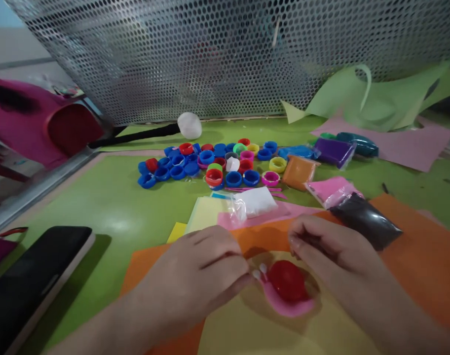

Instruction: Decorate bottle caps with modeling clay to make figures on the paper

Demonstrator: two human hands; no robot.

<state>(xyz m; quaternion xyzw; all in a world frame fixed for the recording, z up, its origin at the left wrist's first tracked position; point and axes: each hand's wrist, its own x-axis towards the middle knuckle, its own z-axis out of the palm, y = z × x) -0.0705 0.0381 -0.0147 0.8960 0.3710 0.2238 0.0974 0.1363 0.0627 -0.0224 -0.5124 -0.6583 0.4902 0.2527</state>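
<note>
A snail figure (289, 308) lies on a yellow sheet of paper (247, 330) in front of me, with a pink clay body, a red bottle cap (287, 280) as its shell and two white-tipped stalks. My left hand (213, 268) is beside the stalks, its fingers curled and pressed together; whatever is between the fingertips is hidden. Above and right of the shell, my right hand (328, 246) pinches thumb against forefinger, apart from the snail. Anything in that pinch is too small to make out. Orange paper (143, 266) lies beneath the yellow sheet.
Several coloured bottle caps (206, 158) are spread behind the papers. Clay packets in white (256, 201), orange (299, 171), purple (334, 151), pink (334, 190) and black (365, 221) lie around. A black phone (36, 281) is at left. A perforated metal panel (191, 59) stands behind.
</note>
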